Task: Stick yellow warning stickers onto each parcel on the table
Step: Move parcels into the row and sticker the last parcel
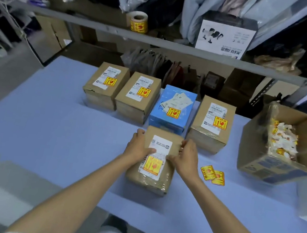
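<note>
Head view showed five parcels on the pale blue worktop (48, 120). Four stood in a far row: from the left, a first brown box (104, 86), a second brown box (136, 98), a blue box (172, 109) and a third brown box (210, 123). Each carried one yellow warning sticker on its top, over or beside a white shipping label. The fifth parcel (154, 160), also brown, sat nearer, in front of the blue box, with its long axis running near to far and slightly tilted to the right at the far end. Its white label ran the same way, and its yellow sticker (153, 164) lay on the near half of that label.

Both hands rested on this parcel. The left hand (139, 147) lay on the left edge with its thumb pressed flat on the label just above the sticker. The right hand (186, 155) held the right edge, fingers curled at the side and thumb tip touching the label; neither grip enclosed the box fully.

Two loose yellow stickers (213, 174) lay overlapping on the worktop just right of the right wrist. One open carton (275, 146) of peeled backing scraps stood at the far right. One sticker roll (139, 22) stood on the shelf (102, 27) above.
</note>
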The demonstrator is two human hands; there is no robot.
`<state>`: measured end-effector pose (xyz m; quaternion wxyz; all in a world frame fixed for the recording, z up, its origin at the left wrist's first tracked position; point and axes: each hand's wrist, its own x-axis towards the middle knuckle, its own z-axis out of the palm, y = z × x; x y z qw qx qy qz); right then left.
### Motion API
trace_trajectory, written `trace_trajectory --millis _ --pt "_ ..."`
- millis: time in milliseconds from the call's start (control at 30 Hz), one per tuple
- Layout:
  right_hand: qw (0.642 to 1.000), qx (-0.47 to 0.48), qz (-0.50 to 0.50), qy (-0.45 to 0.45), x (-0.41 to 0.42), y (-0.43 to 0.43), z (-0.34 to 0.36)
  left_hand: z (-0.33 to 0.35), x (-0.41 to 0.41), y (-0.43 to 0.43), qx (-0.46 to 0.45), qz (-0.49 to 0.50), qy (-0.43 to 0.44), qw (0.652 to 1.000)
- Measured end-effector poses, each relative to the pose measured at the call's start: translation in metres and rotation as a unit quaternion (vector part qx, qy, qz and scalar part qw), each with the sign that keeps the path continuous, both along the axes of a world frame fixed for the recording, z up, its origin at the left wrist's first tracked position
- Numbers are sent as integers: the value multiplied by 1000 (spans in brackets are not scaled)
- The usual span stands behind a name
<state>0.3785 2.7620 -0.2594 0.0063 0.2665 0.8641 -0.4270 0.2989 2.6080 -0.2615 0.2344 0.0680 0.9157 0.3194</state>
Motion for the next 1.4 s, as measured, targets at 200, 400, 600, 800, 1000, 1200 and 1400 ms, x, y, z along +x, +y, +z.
trace_trajectory --millis 200,400,600,800,1000,1200,1400 --pt "983 -153 -96 29 26 -17 -21 -13 19 -20 121 34 -50 991" --pt "962 -267 -52 38 33 -36 -25 -20 20 -49 204 99 -104 968" --pt "952 -305 21 26 4 -95 -26 -26 -3 -114 239 153 -120 951" --pt "944 -326 55 -8 -50 -174 -30 -28 -33 -205 266 199 -132 934" --pt "938 -337 82 -24 -109 -257 -31 -25 -76 -292 222 244 -77 941" --pt "939 -317 131 -29 -169 -324 -23 -17 -126 -364 206 278 -63 936" --pt "959 -253 124 20 -253 -366 -6 -2 -215 -398 203 270 -39 940"
